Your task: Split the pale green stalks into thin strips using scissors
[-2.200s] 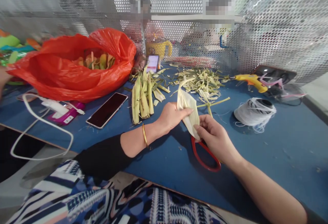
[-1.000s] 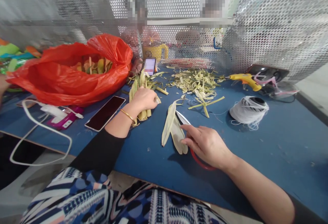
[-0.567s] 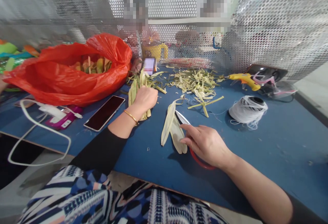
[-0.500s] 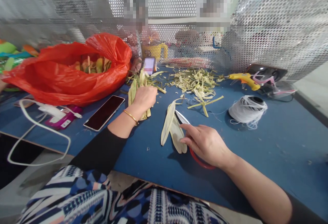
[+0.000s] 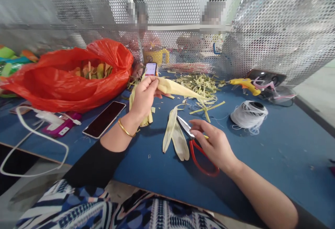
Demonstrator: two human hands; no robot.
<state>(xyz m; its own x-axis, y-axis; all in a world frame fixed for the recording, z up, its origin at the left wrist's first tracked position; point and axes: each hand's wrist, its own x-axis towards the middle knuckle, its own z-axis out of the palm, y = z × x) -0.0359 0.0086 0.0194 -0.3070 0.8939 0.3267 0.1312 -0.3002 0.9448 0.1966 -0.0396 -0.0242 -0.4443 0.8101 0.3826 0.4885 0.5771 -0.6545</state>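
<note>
My left hand (image 5: 145, 94), with a gold bangle at its wrist, pinches the broad end of a pale yellow corn husk (image 5: 178, 88). The husk points right, raised above the table. Under this hand lies a bundle of more husks (image 5: 147, 118), partly covered. My right hand (image 5: 213, 139) is over the red-handled scissors (image 5: 204, 162), its thumb and forefinger apart beside the blades. I cannot tell whether its fingers touch them. Left of the blades, two joined husk pieces (image 5: 180, 142) lie on the table. Behind them is a tied husk strip (image 5: 206, 109).
A red plastic bag (image 5: 65, 93), a phone (image 5: 104, 119) and a purple power strip (image 5: 60, 126) with a white cable are at left. Husk scraps (image 5: 202, 82) lie at the back. A thread spool (image 5: 248, 115) and yellow glue gun (image 5: 246, 84) stand right. A perforated screen (image 5: 172, 4) stands behind.
My left hand has lifted a husk from the bundle, which now extends to the right. My right hand has risen slightly off the scissors, showing more of the handle.
</note>
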